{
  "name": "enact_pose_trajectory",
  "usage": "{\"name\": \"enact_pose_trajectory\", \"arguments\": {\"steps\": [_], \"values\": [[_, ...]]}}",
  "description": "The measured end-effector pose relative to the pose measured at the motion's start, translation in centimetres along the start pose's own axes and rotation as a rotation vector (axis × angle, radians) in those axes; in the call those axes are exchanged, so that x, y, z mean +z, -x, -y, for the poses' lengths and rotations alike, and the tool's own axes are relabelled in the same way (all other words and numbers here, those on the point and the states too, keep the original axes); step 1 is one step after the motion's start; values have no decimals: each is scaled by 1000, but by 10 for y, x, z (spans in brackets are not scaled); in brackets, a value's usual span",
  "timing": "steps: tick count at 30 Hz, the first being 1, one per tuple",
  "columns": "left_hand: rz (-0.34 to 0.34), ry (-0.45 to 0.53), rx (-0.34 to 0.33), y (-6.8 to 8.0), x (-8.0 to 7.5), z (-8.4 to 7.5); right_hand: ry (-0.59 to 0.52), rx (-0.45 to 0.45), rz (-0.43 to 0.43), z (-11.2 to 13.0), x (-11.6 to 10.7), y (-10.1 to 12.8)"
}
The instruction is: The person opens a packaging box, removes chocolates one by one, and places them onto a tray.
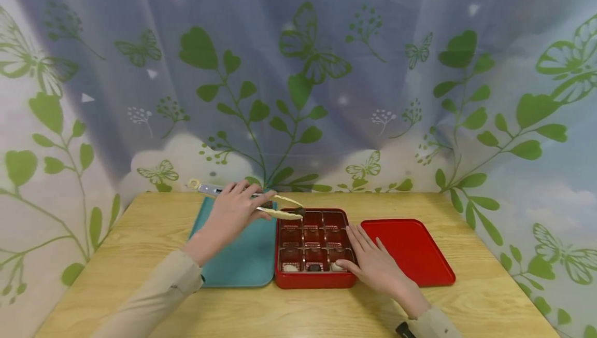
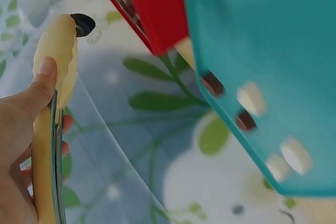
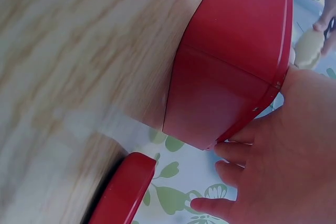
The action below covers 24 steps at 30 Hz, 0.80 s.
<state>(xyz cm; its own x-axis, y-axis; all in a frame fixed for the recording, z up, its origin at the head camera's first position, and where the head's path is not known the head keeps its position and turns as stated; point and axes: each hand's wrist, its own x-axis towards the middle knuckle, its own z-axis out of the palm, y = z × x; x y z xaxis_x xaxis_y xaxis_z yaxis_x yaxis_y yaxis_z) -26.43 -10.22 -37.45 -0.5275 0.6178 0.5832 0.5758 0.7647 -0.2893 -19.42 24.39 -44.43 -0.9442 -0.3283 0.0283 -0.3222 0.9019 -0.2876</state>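
Left hand (image 1: 235, 208): grips tongs (image 1: 275, 207) pinching a dark chocolate (image 2: 83, 24) above the red box (image 1: 313, 279), far-left corner. Right hand (image 1: 373, 261): fingers spread flat on the box's right edge. Teal tray (image 1: 244, 260) left of box; red lid (image 1: 410, 250) right; wooden table (image 1: 140, 255) beneath.

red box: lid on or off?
Off. The red box shows its open compartments; the red lid lies flat beside it on the table.
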Motion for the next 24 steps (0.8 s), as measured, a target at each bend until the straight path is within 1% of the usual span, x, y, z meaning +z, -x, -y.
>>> {"name": "enact_pose_trajectory", "arguments": {"steps": [5, 10, 13, 15, 18, 20, 24], "values": [[10, -20, -65, 18, 3, 22, 1, 3, -1, -3, 0, 1], [7, -57, -79, 35, 13, 33, 10, 2, -2, -5, 1, 1], [20, -93, -77, 41, 21, 34, 11, 2, -1, -5, 1, 1], [43, -109, -78, 43, 26, 34, 10, 1, -2, -5, 1, 1], [86, -139, -71, 43, 33, 32, 10, -1, -6, -5, 1, 0], [117, -178, -62, 42, 38, 30, 9, -4, -7, -5, 2, -1], [133, -221, -51, 40, 48, 25, 4, -5, -3, -4, 4, -2]]}}
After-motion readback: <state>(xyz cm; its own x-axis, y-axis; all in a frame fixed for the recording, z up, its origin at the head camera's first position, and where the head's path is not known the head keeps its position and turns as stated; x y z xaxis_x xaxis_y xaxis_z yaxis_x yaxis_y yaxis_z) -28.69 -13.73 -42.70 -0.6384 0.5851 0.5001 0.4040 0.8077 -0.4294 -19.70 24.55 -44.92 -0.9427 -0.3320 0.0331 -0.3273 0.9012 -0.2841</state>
